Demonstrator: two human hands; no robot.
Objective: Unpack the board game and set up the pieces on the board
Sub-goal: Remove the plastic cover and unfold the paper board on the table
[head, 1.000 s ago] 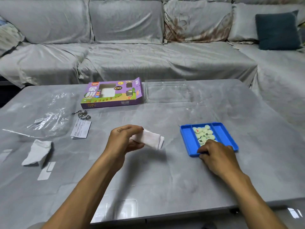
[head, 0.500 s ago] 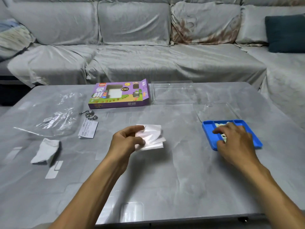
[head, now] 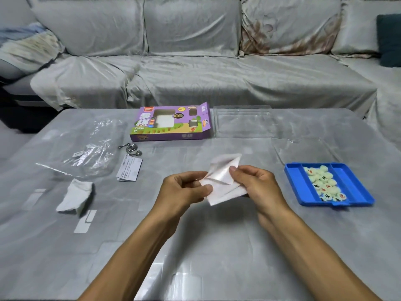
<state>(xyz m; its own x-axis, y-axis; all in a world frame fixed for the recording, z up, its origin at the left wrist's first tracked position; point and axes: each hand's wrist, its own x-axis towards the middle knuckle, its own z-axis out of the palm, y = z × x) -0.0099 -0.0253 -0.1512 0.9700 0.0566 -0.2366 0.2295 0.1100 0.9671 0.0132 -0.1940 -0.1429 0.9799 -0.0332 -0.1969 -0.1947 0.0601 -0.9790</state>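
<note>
1. Right hand (head: pixel 258 185) has left the blue tray (head: pixel 355 192) and joined the left hand (head: pixel 182 190); both pinch the folded board sheet (head: pixel 221 181) above the table (head: pixel 195 246).
2. Unfolding likely begins; pieces (head: pixel 325 183) remain in the tray.

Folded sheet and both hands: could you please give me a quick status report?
Both hands, left and right, pinch the folded sheet, partly opened above the table. Pieces lie in the blue tray. Nothing blocking.
</note>
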